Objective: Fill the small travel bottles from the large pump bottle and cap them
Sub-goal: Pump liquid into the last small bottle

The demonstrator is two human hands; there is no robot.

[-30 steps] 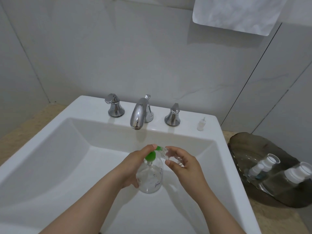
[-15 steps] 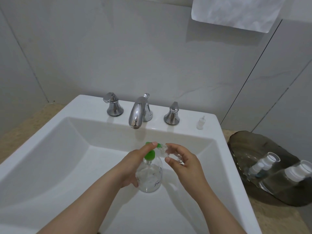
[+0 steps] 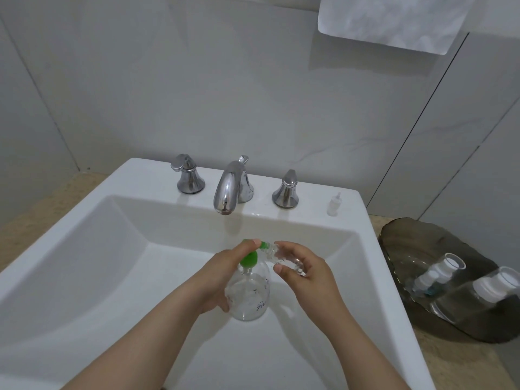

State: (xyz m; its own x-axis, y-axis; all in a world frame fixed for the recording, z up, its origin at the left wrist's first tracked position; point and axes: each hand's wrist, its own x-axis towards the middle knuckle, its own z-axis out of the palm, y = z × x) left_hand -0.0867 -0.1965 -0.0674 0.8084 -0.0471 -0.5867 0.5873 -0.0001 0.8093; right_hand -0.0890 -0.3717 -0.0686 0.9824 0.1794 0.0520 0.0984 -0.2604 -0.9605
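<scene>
- Left hand (image 3: 222, 280) grips the pump bottle (image 3: 249, 298), forefinger atop its green pump (image 3: 249, 258); right hand (image 3: 308, 280) pinches the small travel bottle (image 3: 281, 256).
- Over the sink's (image 3: 309, 211) middle, its mouth tilts left against the spout, just right of my left fingertip.

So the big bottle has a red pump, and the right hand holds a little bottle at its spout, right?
Not quite. The head view shows the pump on the big bottle is green, not red. The right hand does hold a little bottle at its spout.
</scene>
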